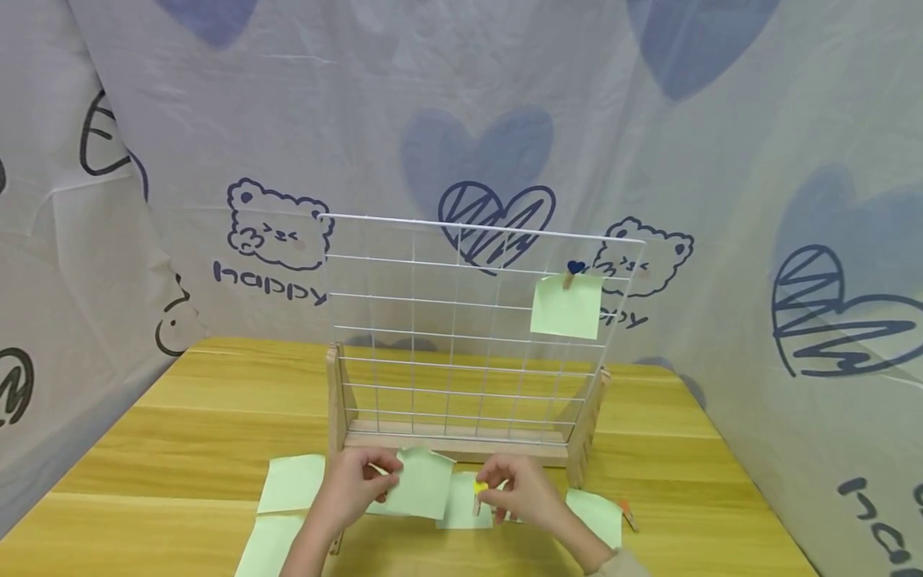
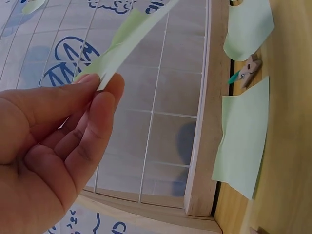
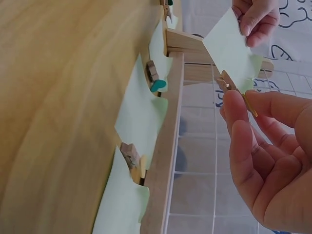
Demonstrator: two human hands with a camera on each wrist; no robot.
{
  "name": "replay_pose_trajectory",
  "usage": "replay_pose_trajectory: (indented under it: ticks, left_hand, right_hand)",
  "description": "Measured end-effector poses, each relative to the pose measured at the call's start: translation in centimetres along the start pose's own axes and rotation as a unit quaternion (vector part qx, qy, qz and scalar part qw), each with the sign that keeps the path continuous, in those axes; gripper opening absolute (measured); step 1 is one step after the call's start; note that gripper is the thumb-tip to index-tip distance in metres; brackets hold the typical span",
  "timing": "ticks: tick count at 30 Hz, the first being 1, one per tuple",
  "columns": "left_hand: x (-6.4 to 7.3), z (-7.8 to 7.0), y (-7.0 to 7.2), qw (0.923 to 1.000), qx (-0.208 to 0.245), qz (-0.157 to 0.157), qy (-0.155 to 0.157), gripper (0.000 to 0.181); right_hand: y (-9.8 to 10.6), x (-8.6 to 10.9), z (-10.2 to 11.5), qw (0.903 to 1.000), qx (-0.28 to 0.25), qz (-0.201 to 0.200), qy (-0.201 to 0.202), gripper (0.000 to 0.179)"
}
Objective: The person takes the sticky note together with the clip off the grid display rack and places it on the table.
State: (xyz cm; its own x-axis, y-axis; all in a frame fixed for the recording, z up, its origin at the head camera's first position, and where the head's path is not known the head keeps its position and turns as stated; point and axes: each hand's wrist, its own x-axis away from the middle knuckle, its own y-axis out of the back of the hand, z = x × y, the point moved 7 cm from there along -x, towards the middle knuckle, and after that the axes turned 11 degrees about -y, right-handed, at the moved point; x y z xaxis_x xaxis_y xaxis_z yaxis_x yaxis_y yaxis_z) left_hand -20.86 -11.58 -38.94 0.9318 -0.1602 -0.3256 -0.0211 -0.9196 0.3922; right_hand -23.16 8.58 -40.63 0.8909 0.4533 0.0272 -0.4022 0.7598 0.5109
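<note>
My left hand (image 1: pixel 358 485) pinches a pale green sheet of paper (image 1: pixel 424 486) by its left edge, in front of the wire grid's base. In the left wrist view the sheet (image 2: pixel 127 43) stands nearly edge-on between thumb and forefinger. To its right, my right hand (image 1: pixel 525 490) pinches a small wooden clothespin (image 1: pixel 477 501) with a yellow head between thumb and forefinger. The right wrist view has this clothespin (image 3: pixel 228 80) close to the sheet's lower corner. Higher up, another green sheet (image 1: pixel 566 308) hangs on the white wire grid (image 1: pixel 461 303), clipped by a clothespin (image 1: pixel 573 272) with a blue heart.
The grid stands upright in a wooden frame (image 1: pixel 461 446) on the wooden table (image 1: pixel 202 401). More green sheets (image 1: pixel 288 485) lie at its left and along its front. Among them are clothespins, one with a teal head (image 3: pixel 154 78) and one orange (image 1: pixel 628 515). A printed curtain (image 1: pixel 375 96) hangs behind.
</note>
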Motion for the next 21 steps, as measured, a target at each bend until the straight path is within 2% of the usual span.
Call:
replay_pose_trajectory:
  ticks: [10, 21]
  left_hand:
    - [0.6, 0.8, -0.7, 0.9992, -0.013, 0.038, 0.004, 0.007]
    - [1.4, 2.0, -1.2, 0.9971, 0.028, 0.069, 0.01, 0.01]
  right_hand:
    - [-1.1, 0.1, -1.3, 0.9981, -0.032, 0.032, -0.042, 0.011]
    - [-2.3, 0.3, -1.9, 0.9964, -0.035, 0.057, -0.053, 0.012]
